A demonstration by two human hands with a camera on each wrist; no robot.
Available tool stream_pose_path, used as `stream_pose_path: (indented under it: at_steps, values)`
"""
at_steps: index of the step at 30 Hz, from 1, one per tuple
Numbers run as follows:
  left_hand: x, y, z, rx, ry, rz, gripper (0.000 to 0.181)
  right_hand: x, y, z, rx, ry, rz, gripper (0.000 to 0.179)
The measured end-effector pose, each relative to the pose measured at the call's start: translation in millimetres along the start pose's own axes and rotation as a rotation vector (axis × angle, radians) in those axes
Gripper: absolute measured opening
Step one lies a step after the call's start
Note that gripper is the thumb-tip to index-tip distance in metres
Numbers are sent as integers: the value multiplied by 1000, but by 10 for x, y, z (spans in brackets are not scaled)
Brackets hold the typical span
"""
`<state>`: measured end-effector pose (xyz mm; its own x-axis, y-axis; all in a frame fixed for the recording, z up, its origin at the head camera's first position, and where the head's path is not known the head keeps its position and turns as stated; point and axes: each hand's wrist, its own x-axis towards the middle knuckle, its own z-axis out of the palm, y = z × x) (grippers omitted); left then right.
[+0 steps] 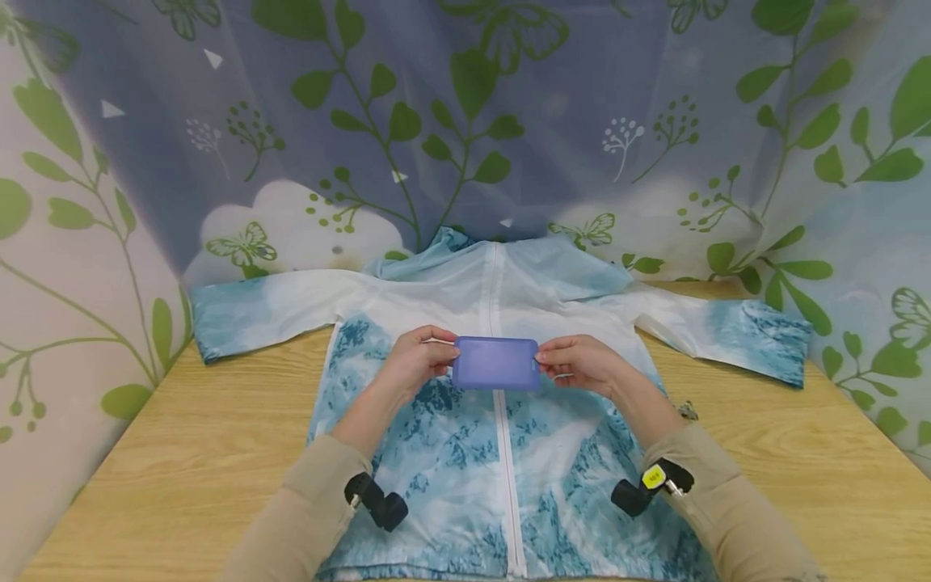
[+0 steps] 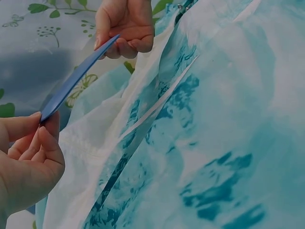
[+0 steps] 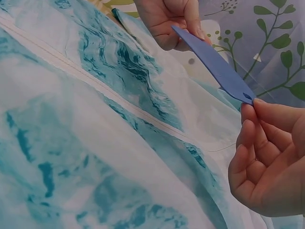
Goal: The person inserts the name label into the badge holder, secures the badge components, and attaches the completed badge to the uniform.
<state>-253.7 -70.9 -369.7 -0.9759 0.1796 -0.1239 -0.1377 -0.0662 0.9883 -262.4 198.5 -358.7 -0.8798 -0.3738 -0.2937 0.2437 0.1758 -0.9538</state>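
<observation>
Level between both hands is a flat, blue-purple card holder (image 1: 496, 364), rectangular with rounded corners. My left hand (image 1: 418, 364) pinches its left end between thumb and fingers. Its right end is pinched by my right hand (image 1: 582, 364), thumb and index finger right at the edge. In the right wrist view the card holder (image 3: 217, 67) shows a small slot near that end, and in the left wrist view it appears nearly edge-on, slightly bowed. Both hands are above a blue-and-white zip jacket (image 1: 429, 477), which lies spread face up with its sleeves out to the sides.
Under the jacket is a wood-grain table (image 1: 182, 453). A patterned curtain (image 1: 538, 162) with leaves and butterflies hangs behind it and along both sides. The jacket's hood part (image 1: 575, 267) lies at the table's back edge. A small dark patterned item (image 1: 687, 411) shows beside the right forearm.
</observation>
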Motion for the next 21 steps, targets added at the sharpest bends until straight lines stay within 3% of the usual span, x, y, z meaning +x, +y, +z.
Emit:
stream_pose_path:
  at_steps: [21]
  values:
    - [-44,-1,27,53,38,-9,30,-15,-18,72,-33,-15,-48,10]
